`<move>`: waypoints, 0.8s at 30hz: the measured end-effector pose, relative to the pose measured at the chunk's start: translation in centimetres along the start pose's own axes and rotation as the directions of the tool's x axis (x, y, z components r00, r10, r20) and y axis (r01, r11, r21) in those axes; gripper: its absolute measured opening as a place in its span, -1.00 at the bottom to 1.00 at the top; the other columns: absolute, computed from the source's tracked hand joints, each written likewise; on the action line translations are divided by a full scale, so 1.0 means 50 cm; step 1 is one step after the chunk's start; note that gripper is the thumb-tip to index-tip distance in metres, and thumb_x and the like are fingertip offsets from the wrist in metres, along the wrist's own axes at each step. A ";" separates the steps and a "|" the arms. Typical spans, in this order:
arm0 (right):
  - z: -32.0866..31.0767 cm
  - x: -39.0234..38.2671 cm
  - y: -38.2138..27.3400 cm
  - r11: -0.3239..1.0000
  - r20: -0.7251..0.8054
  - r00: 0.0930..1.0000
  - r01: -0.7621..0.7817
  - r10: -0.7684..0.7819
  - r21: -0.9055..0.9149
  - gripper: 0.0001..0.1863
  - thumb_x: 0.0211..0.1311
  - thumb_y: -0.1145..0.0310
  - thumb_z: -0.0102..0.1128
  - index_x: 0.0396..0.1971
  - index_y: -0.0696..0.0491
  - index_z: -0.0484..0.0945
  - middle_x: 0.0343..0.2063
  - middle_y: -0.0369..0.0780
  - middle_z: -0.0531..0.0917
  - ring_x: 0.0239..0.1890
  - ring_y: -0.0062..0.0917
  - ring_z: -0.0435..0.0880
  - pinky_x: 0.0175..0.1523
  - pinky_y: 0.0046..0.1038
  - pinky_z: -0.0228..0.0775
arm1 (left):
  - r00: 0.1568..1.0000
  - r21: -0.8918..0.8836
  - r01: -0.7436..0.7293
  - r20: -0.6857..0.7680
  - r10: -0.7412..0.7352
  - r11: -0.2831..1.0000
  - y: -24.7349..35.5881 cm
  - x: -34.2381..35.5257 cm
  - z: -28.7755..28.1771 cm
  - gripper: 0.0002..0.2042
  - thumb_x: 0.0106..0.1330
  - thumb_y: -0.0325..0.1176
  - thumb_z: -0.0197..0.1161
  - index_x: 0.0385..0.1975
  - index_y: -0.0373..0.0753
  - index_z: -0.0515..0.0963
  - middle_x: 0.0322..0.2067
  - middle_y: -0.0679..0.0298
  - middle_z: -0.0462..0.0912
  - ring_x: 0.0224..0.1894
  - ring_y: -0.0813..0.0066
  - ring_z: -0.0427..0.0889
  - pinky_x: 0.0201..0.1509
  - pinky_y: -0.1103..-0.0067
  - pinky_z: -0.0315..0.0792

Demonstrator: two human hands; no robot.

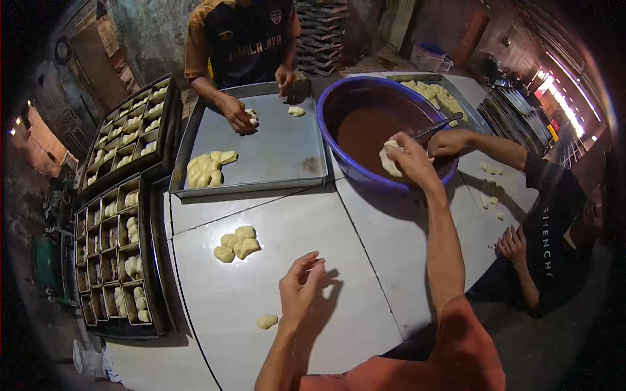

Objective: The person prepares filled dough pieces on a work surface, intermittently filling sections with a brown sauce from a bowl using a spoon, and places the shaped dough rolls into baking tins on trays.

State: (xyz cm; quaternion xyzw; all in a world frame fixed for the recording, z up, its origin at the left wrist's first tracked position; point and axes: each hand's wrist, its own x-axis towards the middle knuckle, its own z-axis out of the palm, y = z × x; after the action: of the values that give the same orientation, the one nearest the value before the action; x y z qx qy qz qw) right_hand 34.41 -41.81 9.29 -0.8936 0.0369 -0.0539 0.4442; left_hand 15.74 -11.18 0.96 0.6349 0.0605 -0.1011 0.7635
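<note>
My right hand (412,159) reaches over a large purple-blue tub (332,140) of smooth brown filling (372,127). Its fingers pinch a flattened piece of pale dough (390,160) at the tub's near side. Above the white tabletop, my left hand (302,285) is half curled, its thumb and fingers apart, with nothing visible in it. A single dough ball (267,321) lies just left of that wrist, and a cluster of dough pieces (236,245) sits farther off. A dark-handled utensil (438,126) slants across the tub, beside a co-worker's hand (450,142).
Across the table, another person's hands (238,116) work dough over a shallow metal tray (277,153) holding a dough pile (207,171). Divided baking pans (112,257) filled with dough stand at left. Small dough pieces (489,201) lie right of the tub; another dough tray (473,117) is behind it.
</note>
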 end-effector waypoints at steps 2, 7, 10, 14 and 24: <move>0.018 0.047 0.035 0.992 0.162 0.987 0.009 0.012 -0.129 -0.70 0.21 0.23 0.17 -0.19 0.15 0.56 -0.37 -0.17 0.69 -0.33 -0.49 0.65 -0.23 -0.39 0.46 | 0.999 0.020 0.005 -0.040 -0.004 1.000 -0.005 -0.006 -0.035 -0.66 0.42 -0.36 0.19 0.11 -0.40 0.48 -0.09 0.06 0.67 -0.10 0.36 0.67 0.00 0.52 0.55; 0.082 0.109 0.132 0.781 0.562 0.825 0.393 -0.065 -0.486 -0.80 0.13 0.33 0.20 -0.32 0.13 0.60 -0.44 -0.24 0.66 -0.40 -0.55 0.60 -0.30 -0.42 0.43 | 0.987 0.108 0.149 -0.079 -0.141 0.983 0.023 -0.032 -0.052 -0.66 0.38 -0.34 0.23 0.06 -0.40 0.52 -0.08 0.08 0.67 -0.07 0.39 0.65 0.05 0.51 0.51; 0.059 0.105 0.083 0.867 0.543 0.800 0.057 0.257 -0.495 -0.67 0.06 0.28 0.21 -0.19 0.12 0.64 -0.27 -0.09 0.71 -0.13 -0.30 0.67 -0.05 -0.26 0.44 | 0.989 0.152 0.148 -0.012 -0.148 0.977 0.015 -0.033 -0.056 -0.67 0.37 -0.34 0.24 0.06 -0.37 0.54 -0.09 0.07 0.68 -0.02 0.36 0.65 0.08 0.49 0.50; 0.078 0.086 0.087 0.817 0.501 0.864 0.256 0.046 -0.517 -0.71 0.11 0.25 0.22 -0.25 0.13 0.64 -0.35 -0.15 0.69 -0.32 -0.42 0.64 -0.21 -0.34 0.47 | 0.994 0.162 0.104 0.028 -0.110 0.981 -0.005 -0.023 -0.056 -0.65 0.37 -0.32 0.25 0.07 -0.38 0.53 -0.09 0.07 0.68 -0.02 0.34 0.65 0.08 0.48 0.50; 0.123 -0.094 -0.093 0.595 0.380 0.924 -0.284 -0.039 0.752 -0.83 0.36 0.28 0.19 -0.26 0.03 0.42 -0.53 -0.27 0.60 -0.62 -0.68 0.55 -0.60 -0.65 0.37 | 0.994 0.041 -0.031 0.109 0.027 0.999 0.013 0.028 0.015 -0.61 0.45 -0.23 0.16 0.12 -0.39 0.49 0.06 0.09 0.59 0.06 0.30 0.61 0.10 0.44 0.51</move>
State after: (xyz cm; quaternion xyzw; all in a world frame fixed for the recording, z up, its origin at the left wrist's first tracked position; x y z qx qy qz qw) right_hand 30.61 -33.60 9.00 -0.5911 -0.0097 0.1298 0.7960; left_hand 17.23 -11.91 1.41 0.6456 0.0075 -0.1256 0.7533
